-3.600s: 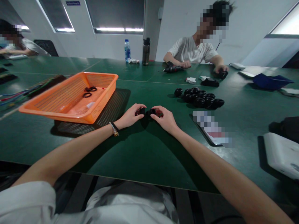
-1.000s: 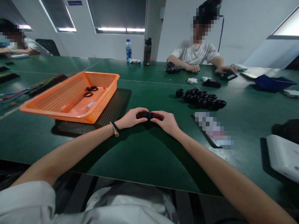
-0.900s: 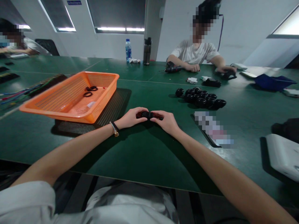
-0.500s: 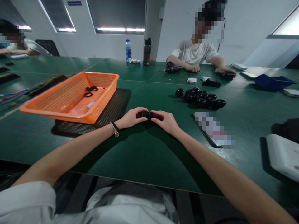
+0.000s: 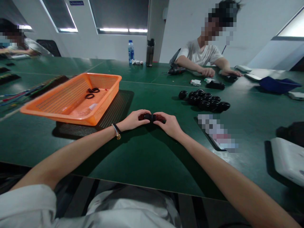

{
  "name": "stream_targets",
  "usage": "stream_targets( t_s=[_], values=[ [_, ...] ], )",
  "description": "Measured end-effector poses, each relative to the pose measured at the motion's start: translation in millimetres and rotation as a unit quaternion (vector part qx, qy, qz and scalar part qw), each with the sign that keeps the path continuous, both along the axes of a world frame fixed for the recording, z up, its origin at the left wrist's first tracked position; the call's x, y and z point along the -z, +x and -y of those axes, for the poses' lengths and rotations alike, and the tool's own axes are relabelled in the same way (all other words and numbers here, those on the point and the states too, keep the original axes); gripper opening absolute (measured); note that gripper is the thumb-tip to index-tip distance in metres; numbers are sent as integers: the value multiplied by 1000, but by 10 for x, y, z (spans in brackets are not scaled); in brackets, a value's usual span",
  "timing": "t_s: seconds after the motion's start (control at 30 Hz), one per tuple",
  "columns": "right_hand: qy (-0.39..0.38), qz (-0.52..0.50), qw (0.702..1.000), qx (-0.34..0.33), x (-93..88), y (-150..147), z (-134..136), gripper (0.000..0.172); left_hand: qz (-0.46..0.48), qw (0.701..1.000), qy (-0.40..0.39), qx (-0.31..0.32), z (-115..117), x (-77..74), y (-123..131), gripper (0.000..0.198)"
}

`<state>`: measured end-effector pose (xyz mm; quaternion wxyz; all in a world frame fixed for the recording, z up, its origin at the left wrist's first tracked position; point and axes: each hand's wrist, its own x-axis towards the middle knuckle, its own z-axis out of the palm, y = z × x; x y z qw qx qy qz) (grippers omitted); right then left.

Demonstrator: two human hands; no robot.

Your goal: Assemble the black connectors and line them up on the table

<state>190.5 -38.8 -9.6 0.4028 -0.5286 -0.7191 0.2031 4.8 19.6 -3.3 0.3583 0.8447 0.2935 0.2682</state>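
1. Left: the orange tray (image 5: 108, 98) holds a few loose black rings (image 5: 95, 91); whether they belong to this work I cannot tell.
2. Centre: the left hand (image 5: 133, 120) is clamped on the black part (image 5: 147, 117), over the table (image 5: 142, 152).
3. The right hand (image 5: 169, 124) pinches the right end, so the hands are nearly together, the part between them. Whether it is one piece or two meeting is too small to tell. Work on it seems under way, not done.
4. Right and far: the black pile (image 5: 204, 101) sits apart from the hands, finished or waiting, I cannot tell.
5. Room, left: the tray's near corner probably limits a sideways sweep.
6. Centre: tabletop between hands and near edge (image 5: 133, 184) should allow drawing back.
7. Right: the phone (image 5: 211, 130), then the white case (image 5: 287, 160), bound the right hand's room.
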Motion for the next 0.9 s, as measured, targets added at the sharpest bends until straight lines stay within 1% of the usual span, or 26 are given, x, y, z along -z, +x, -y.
stream_targets(
  t_s=[0.53,0.77,0.9],
  values=[
    [-7,11,1000,5,-15,1,3,23,-8,1000,11,1,-3,-1,-12,35],
    [-10,8,1000,6,1,-2,-6,24,4,1000,-9,-1,-1,1,-4,34],
    [-12,-5,1000,-1,12,10,-9,28,17,999,-32,-1,-3,-4,1,34]
  ],
)
